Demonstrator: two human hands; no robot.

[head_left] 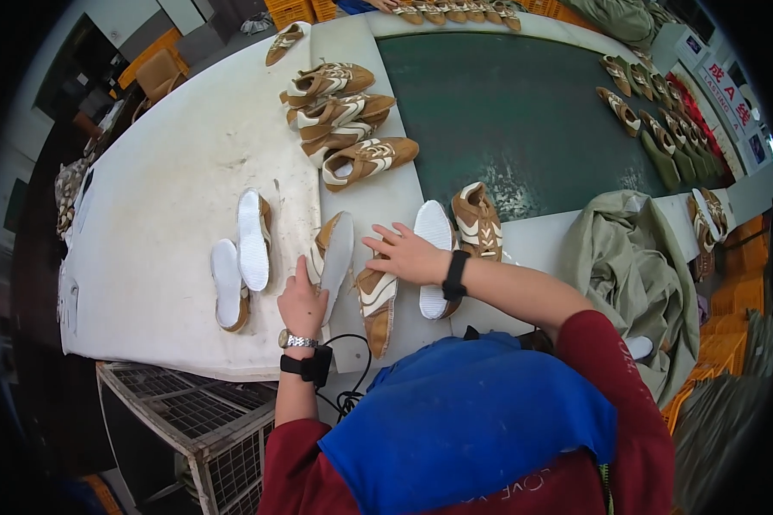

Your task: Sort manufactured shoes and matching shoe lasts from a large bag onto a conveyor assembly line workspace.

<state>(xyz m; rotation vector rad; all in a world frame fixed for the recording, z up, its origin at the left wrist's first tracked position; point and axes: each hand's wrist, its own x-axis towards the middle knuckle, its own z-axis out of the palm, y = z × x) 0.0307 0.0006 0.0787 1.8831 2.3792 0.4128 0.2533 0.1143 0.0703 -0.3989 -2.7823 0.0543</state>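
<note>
In front of me a brown and white sneaker (342, 253) lies on its side, its flat grey bottom showing. My left hand (302, 302) is against its left edge, index finger stretched and thumb apart; I see no grip. My right hand (410, 256) has its fingers spread over the top of a second brown and white sneaker (376, 300), whose toe points toward me. Part of that shoe is hidden under the hand. Right beside it a shoe with a white ridged sole (434, 225) lies sole up, partly covered by my wrist.
Two white-soled shoes (252, 240) lie at the left. Several sneakers (339, 112) are grouped farther back, and one upright sneaker (478, 221) is at the right. A green conveyor belt (498, 112) carries more shoes. Grey-green cloth (631, 266) drapes at the right; a wire cage (202, 429) stands below.
</note>
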